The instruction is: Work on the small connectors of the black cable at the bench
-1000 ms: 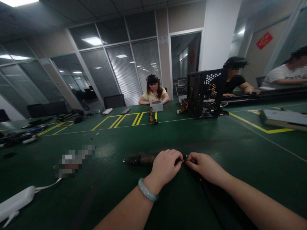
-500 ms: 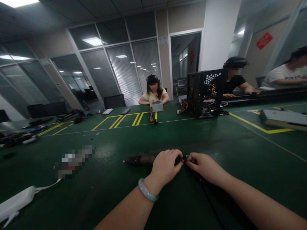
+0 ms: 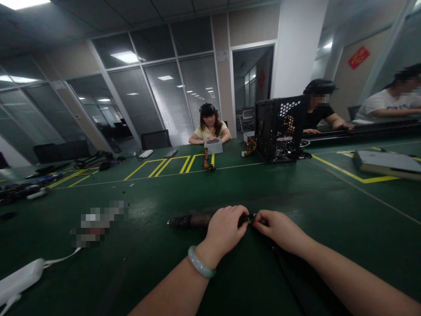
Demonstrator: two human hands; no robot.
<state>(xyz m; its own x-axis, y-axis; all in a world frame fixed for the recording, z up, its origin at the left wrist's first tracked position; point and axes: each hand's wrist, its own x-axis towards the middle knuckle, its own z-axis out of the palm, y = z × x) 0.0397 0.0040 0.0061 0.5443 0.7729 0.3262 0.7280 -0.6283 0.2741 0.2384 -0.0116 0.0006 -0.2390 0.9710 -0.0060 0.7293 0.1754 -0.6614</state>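
A dark cylindrical tool (image 3: 199, 220) with a black front end and metal tip lies across the green table, its tip to the left. My left hand (image 3: 227, 227), with a pale green bangle at the wrist, is closed round the tool's right end. Just to the right, my right hand (image 3: 274, 226) has thumb and fingers pinched on a small dark part by the tool's end; its exact form is too small to tell. A black cable (image 3: 283, 263) runs from beneath my right hand toward the near edge.
Across the green table (image 3: 158, 267) stand a black computer case (image 3: 279, 129) and a grey box with wires (image 3: 213, 145). A silver flat box (image 3: 388, 162) lies right, a white power strip (image 3: 23, 281) left. Three people sit beyond.
The whole view has shifted very slightly. Both hands hold nearly the same pose, with a slightly wider gap showing between their fingertips.
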